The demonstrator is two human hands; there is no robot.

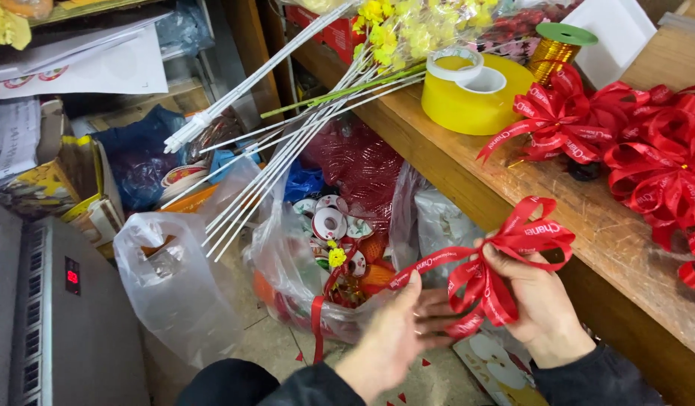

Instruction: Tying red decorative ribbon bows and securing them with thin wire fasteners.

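Red ribbon bow (505, 259) pinched in right hand (539, 301) fingers beside the wooden tabletop (588, 225), its tail gripped by left hand (396, 334) thumb and fingers, finished bows (633, 143) and yellow tape rolls (475, 90) laid on the tabletop, plastic bags (174, 286) below it

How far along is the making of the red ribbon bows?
Done: several finished red ribbon bows lie on the wooden workbench. In hand: the right hand pinches a half-formed looped red ribbon bow; the left hand holds its tail. Left: this bow looks unfinished.
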